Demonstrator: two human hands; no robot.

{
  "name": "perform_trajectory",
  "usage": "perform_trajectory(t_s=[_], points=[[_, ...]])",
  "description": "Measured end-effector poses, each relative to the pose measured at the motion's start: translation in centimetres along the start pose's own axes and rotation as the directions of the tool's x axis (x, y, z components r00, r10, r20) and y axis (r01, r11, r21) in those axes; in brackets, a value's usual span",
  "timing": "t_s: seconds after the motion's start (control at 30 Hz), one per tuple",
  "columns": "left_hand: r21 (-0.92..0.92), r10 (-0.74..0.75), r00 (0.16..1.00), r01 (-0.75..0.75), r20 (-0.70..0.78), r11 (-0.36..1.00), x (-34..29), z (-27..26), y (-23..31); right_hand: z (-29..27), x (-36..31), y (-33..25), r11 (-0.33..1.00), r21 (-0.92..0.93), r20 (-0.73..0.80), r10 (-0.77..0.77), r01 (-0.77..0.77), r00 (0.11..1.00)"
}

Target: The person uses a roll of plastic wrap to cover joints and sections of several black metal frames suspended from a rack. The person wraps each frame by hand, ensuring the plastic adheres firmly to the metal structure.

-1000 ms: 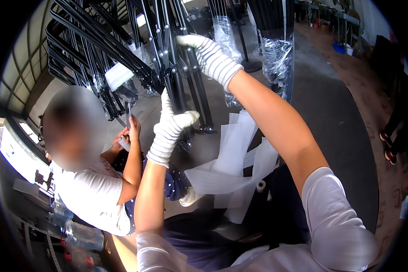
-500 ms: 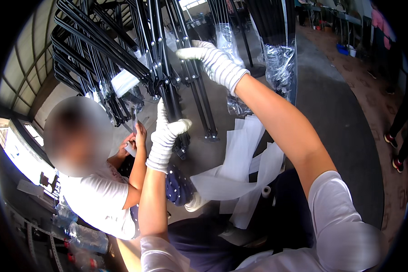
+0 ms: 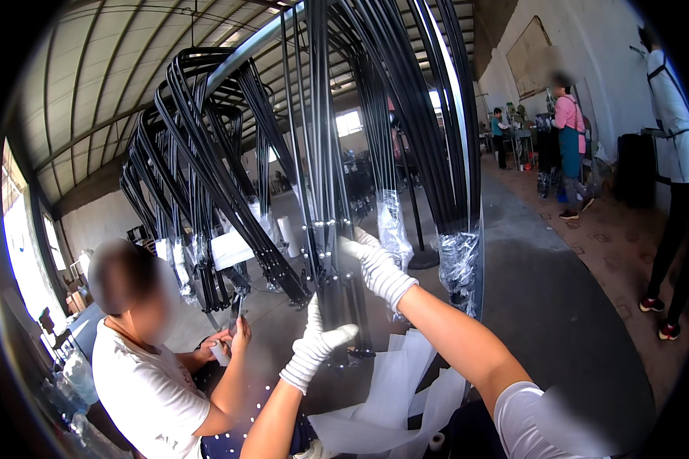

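Large workshop under an arched ribbed roof (image 3: 92, 84), grey concrete floor (image 3: 559, 306) running back to bright windows.

Nearest, at the lower edge: white paper sheets (image 3: 390, 398) strewn loose and overlapping, a small white roll (image 3: 436, 441) lying among them. Just above, left hand (image 3: 318, 340) in a white knit glove, fingers held together and pointing up, thumb out to the right, flat against the bundle of black rods (image 3: 329, 229) rather than closed round it. Right hand (image 3: 371, 264), also gloved, reaching higher on the same bundle, fingers curled at the rods; whether fully closed round one, cannot tell. Bundle itself hanging upright straight ahead, between the two hands, its lower ends near the left palm.

Judged from the look: rods thin, long, stiff but springy, glossy and probably slick, hence the knit gloves. Light singly, awkward and prone to tangle or sway as a bunch. Best gripped low on the straight run near the silver rivets (image 3: 321, 224), one hand steadying, the other picking out.

To the left, a co-worker in a white shirt (image 3: 142, 390), hands (image 3: 226, 344) pinching a small pale piece. Behind, more black rod frames (image 3: 199, 191) fanned out, a white rectangular label (image 3: 231, 249) hung among them. Right of the hands, clear crinkled plastic sleeves (image 3: 458, 268) wrapped round lower rod ends. Far right, people standing by benches, one in a pink top (image 3: 568, 115); on the wall above, a large pale board (image 3: 532, 53).
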State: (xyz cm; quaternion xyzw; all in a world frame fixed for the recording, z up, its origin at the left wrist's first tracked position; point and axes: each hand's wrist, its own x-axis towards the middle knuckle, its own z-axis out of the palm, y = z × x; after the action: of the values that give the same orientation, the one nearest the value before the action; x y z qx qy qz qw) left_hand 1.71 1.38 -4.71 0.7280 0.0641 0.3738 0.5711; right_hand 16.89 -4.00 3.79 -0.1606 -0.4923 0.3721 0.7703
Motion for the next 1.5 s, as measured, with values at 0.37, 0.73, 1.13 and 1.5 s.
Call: perform_trajectory(t_s=[0.37,0.73,1.13,1.5], points=[[-0.108,0.054,0.997,-0.059,-0.053,0.992,-0.4,3.3,-3.0,-1.6,-3.2,0.7,0.984,0.018,-0.372,0.170,-0.176,0.913],[0.042,-0.080,0.985,0.074,0.153,0.996,-6.8,2.3,-4.6,-8.9,-11.4,3.2,0.877,-0.471,-0.022,0.098,-0.096,0.995],[0.125,-0.512,0.821,0.497,0.252,0.858,-11.7,-1.7,-10.2,-14.0,-23.7,9.4,0.023,-0.534,-0.335,0.912,-0.845,0.236],[0.214,-0.652,0.758,0.637,0.002,0.741,-17.2,-5.2,-10.3,-24.4,-42.3,25.3,-0.493,-0.405,-0.865,0.479,-0.770,0.148]])
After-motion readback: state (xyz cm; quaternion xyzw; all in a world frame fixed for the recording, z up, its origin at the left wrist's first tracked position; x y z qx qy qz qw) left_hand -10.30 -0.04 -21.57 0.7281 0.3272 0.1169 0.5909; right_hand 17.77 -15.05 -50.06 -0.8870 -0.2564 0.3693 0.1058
